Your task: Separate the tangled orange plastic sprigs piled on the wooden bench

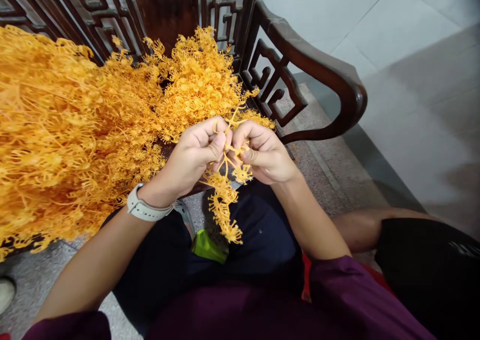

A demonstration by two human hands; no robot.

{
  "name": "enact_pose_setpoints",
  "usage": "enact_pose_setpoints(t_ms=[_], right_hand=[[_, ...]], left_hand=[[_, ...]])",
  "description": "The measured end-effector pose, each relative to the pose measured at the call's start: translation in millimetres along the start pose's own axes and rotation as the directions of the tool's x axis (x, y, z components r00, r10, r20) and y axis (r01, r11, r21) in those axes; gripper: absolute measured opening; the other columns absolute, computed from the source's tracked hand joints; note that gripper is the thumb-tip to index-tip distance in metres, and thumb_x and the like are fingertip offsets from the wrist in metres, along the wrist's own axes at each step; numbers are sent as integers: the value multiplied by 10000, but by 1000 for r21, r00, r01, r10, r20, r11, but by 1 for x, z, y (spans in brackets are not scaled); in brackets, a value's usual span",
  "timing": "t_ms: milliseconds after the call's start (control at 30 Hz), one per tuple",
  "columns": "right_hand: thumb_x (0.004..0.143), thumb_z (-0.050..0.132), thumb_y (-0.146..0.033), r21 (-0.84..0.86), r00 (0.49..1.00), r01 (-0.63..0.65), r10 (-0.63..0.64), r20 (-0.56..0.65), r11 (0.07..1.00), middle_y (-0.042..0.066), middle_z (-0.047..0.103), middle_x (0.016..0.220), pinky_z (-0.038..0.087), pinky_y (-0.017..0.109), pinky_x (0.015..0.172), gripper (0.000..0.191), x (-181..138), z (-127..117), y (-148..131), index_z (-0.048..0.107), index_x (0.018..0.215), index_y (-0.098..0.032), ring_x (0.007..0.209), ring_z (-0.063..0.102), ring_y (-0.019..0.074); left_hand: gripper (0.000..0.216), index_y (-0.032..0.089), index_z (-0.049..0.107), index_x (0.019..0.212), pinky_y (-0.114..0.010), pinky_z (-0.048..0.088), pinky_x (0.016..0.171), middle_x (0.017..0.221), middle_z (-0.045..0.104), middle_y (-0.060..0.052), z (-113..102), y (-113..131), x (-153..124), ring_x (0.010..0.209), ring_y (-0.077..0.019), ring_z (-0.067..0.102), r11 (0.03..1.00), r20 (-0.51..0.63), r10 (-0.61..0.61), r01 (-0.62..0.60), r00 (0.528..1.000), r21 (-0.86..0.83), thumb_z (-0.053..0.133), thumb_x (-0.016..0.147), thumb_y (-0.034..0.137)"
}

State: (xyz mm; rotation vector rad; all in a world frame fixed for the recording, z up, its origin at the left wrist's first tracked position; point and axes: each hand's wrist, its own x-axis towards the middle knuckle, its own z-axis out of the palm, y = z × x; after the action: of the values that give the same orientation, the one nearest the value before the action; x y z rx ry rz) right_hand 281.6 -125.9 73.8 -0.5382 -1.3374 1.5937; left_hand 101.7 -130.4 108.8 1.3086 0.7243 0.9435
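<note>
An orange plastic sprig (224,200) with many small flower-like tips hangs between my two hands over my lap. My left hand (195,152), with a pale watch on the wrist, pinches its upper stems with curled fingers. My right hand (264,152) is closed on the same sprig right beside it, thumb to thumb. A large heap of the same orange sprigs (75,125) lies on a dark wooden bench to the left, just beyond my hands.
The bench's carved dark armrest (318,70) curves right of my hands. A green object (206,246) sits between my knees. Another person's bare leg and black shorts (412,250) are at the lower right. Pale floor tiles (412,55) spread to the right.
</note>
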Motion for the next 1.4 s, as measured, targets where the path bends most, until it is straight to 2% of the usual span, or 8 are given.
enact_pose_setpoints(t_ms=[333, 500, 633, 733, 900, 1200, 1300, 1400], right_hand=[[874, 834, -464, 84, 985, 84, -95, 142, 993, -37, 560, 627, 479, 282, 594, 367, 1, -9, 7, 562, 793, -231, 560, 529, 122], [808, 888, -499, 223, 949, 245, -280, 144, 944, -33, 443, 648, 515, 310, 622, 396, 1, -11, 5, 562, 765, -279, 630, 476, 162], [902, 824, -444, 87, 988, 153, -150, -42, 984, -24, 478, 719, 450, 299, 612, 279, 3, -12, 2, 603, 874, -276, 644, 428, 144], [947, 776, -422, -210, 980, 35, -75, -185, 977, -23, 536, 745, 386, 295, 594, 217, 6, -24, 6, 653, 999, -250, 631, 433, 128], [958, 660, -254, -824, 986, -62, -92, -137, 563, 31, 663, 862, 438, 350, 745, 102, 11, -66, 14, 752, 986, -219, 755, 542, 170], [944, 604, -261, -962, 985, -168, 63, -158, 214, 107, 619, 1024, 479, 450, 941, 243, 3, -94, 23, 760, 1115, -188, 943, 593, 266], [982, 595, -318, -957, 984, -176, 43, -171, 229, 130, 617, 1082, 489, 455, 960, 275, 1, -87, 21, 732, 1167, -169, 1003, 607, 281], [1052, 551, -460, -896, 985, -130, -48, -166, 425, 96, 664, 998, 511, 396, 864, 326, 2, -72, 15, 726, 1054, -186, 911, 627, 229]], left_hand=[[317, 198, 522, 765, -252, 403, 523, 730, 503, 23, 11, -11, -5, 555, -85, 469, 963, 38, -42, 51, 998, -264, 802, 861, 313], [358, 208, 485, 690, -270, 338, 496, 587, 383, 47, 1, 11, -3, 486, -91, 384, 885, -33, 79, -85, 996, -458, 837, 742, 252], [258, 229, 563, 761, -294, 361, 520, 608, 392, 39, -27, 29, 4, 504, -111, 389, 935, -167, 167, -210, 972, -286, 806, 844, 250], [189, 211, 646, 827, -274, 357, 485, 677, 515, 7, -42, 23, 12, 522, -106, 423, 970, -257, 160, -201, 953, -139, 742, 952, 317], [247, 192, 678, 816, -226, 392, 474, 764, 635, -16, -48, 7, 19, 539, -83, 505, 984, -276, 168, -143, 946, 109, 727, 987, 363], [247, 189, 663, 796, -247, 422, 512, 744, 663, -14, -35, 9, 13, 531, -90, 540, 967, -258, 169, -109, 951, 231, 714, 1005, 311], [247, 191, 658, 813, -253, 420, 516, 742, 657, -13, -32, 8, 13, 528, -96, 530, 962, -271, 153, -80, 950, 260, 696, 1016, 325], [244, 191, 652, 822, -260, 434, 527, 751, 653, -11, -31, 5, 14, 524, -95, 534, 954, -255, 180, -105, 950, 282, 689, 1020, 328]])
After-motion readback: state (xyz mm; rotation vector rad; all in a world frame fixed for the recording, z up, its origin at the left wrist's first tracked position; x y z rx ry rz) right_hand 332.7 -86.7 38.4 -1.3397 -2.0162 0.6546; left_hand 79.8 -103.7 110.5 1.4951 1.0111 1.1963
